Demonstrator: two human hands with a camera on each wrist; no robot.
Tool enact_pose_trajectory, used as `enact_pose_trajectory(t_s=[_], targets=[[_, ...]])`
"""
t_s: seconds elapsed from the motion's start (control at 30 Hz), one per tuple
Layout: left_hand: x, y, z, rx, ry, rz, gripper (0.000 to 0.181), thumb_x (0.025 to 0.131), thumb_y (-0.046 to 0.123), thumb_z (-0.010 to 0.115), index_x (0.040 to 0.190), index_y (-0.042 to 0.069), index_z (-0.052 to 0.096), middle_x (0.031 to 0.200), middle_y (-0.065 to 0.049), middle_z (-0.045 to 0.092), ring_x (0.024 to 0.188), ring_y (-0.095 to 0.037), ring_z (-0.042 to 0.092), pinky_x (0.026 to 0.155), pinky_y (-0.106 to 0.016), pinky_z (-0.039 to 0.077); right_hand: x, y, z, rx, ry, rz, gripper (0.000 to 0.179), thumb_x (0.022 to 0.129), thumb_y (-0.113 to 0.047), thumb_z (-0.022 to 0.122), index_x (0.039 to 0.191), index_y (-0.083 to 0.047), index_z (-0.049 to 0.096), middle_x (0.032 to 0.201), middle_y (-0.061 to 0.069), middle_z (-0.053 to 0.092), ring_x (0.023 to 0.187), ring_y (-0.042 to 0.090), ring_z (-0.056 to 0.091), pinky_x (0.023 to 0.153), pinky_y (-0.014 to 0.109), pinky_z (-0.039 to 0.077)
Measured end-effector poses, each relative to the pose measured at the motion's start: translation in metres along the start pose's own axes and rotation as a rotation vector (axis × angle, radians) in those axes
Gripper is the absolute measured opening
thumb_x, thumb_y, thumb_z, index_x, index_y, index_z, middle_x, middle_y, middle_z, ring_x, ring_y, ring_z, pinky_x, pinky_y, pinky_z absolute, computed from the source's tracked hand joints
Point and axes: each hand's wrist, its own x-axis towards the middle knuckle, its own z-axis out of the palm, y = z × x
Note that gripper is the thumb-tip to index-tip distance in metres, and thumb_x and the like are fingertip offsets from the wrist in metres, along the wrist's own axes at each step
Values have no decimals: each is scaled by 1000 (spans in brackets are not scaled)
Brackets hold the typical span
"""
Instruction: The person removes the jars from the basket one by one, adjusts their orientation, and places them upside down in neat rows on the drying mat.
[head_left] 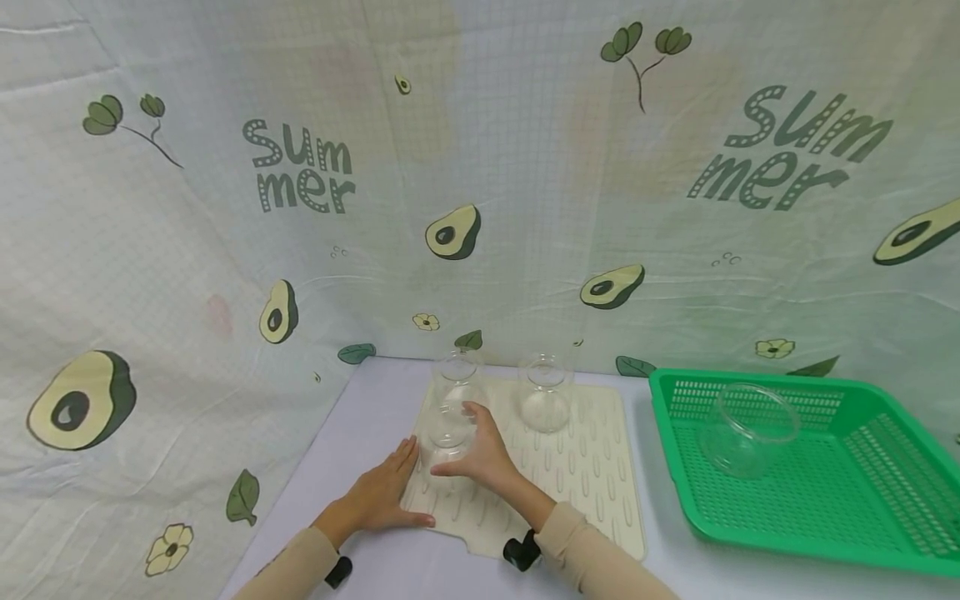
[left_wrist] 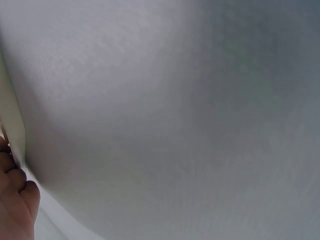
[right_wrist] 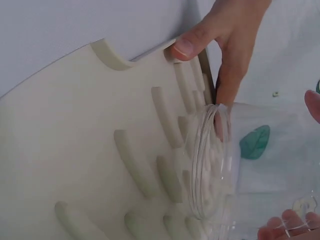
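Note:
On a cream ridged drying mat (head_left: 555, 483), my right hand (head_left: 487, 458) holds a clear cup (head_left: 448, 435), thumb on the near side and fingers on the far side. In the right wrist view, the cup's thick rim (right_wrist: 200, 165) faces down at the mat, and my fingertips (right_wrist: 292, 220) show by its upper end. My left hand (head_left: 378, 492) lies along the mat's left edge, fingers straight, its thumb spread onto the front edge. Two more clear cups stand on the mat's back part: one at back left (head_left: 459, 375), one right of it (head_left: 546, 400).
A green perforated basket (head_left: 678, 492) sits on the table right of the mat, with a wide-mouthed clear cup (head_left: 750, 446) inside. A white cloth (head_left: 525, 167) printed with avocados and leaves hangs behind and to the left. The table (head_left: 360, 417) has a white cover.

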Motion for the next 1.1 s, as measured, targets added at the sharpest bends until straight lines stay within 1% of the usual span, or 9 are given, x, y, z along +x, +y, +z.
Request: enact_pose_trajectory(t_s=[0.1, 0.2, 0.37, 0.53, 0.7, 0.9, 1.1], targets=[[0, 2, -2, 5, -8, 2, 127, 75, 85, 56, 153, -9, 23, 161, -25, 18, 148, -38, 21, 110, -49, 38, 0, -2, 3, -13, -2, -11, 114, 56, -19, 100, 146, 3, 35, 140, 23, 45, 130, 39, 45, 107, 54, 39], [0, 3, -2, 8, -14, -1, 126, 75, 84, 57, 151, -12, 26, 159, -28, 21, 146, -40, 23, 109, -50, 39, -1, -1, 5, -44, -7, -24, 114, 56, -20, 100, 146, 2, 34, 140, 22, 44, 130, 38, 45, 107, 54, 39], [-1, 2, -1, 11, -29, -17, 127, 75, 85, 57, 150, -13, 27, 158, -30, 23, 145, -41, 25, 109, -51, 39, -2, 1, 8, -85, -20, -35, 116, 56, -23, 100, 147, 1, 32, 141, 21, 43, 131, 38, 44, 106, 54, 40], [0, 1, 0, 16, -15, -10, 127, 74, 85, 57, 150, -13, 29, 157, -30, 24, 145, -42, 26, 108, -51, 40, -1, 1, 7, -101, -27, -43, 119, 55, -24, 100, 148, 2, 31, 142, 21, 43, 131, 38, 44, 106, 53, 40], [1, 1, -1, 13, -12, -5, 128, 73, 85, 58, 150, -14, 28, 157, -31, 24, 144, -43, 27, 107, -51, 41, 1, -2, 4, -102, -46, -29, 122, 54, -25, 101, 149, 2, 30, 143, 21, 42, 131, 37, 45, 107, 52, 41], [2, 1, 0, 26, -18, -8, 129, 73, 86, 57, 150, -14, 29, 157, -30, 25, 145, -42, 26, 107, -50, 41, 2, -5, -3, -121, -83, -10, 124, 53, -26, 101, 150, 2, 28, 142, 21, 43, 131, 36, 46, 107, 50, 41], [3, 0, 1, 35, -23, -7, 130, 72, 87, 56, 149, -14, 29, 157, -30, 25, 145, -41, 25, 109, -49, 39, 4, -13, -21, -91, -113, -27, 121, 57, -26, 100, 150, 2, 28, 141, 21, 45, 128, 37, 47, 102, 50, 45]])
